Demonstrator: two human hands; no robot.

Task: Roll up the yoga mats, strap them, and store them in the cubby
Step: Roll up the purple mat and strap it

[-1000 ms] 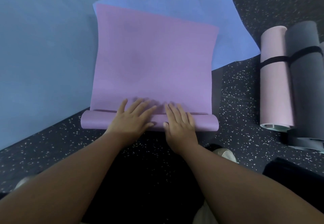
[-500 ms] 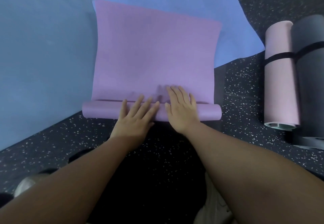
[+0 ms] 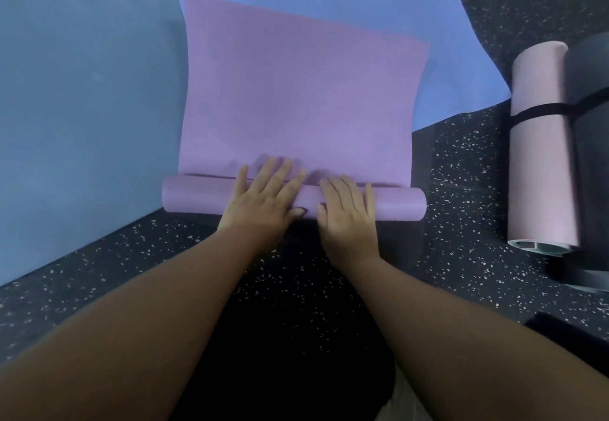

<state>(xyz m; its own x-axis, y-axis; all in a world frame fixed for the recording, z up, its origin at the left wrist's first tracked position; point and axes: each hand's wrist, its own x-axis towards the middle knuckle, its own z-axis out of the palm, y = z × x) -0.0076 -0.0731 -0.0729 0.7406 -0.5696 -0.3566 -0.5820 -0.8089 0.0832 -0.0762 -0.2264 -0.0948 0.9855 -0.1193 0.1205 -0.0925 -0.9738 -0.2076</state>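
A purple yoga mat (image 3: 296,97) lies on the floor, its near end wound into a thin roll (image 3: 197,198). My left hand (image 3: 263,199) and my right hand (image 3: 349,213) press flat on the middle of that roll, fingers straight and pointing away from me. Under the purple mat lies a blue mat (image 3: 362,2) spread flat. To the left a large grey-blue mat (image 3: 82,107) is also spread flat.
At the right lie a rolled pink mat (image 3: 540,143) and a rolled dark grey mat (image 3: 590,157), bound together by a black strap (image 3: 540,110). The floor (image 3: 461,239) is black speckled rubber. A dark object (image 3: 573,335) sits at the lower right.
Both hands have pushed the purple roll forward, away from me, and the roll has grown a little thicker. The hands stay flat on it, side by side.
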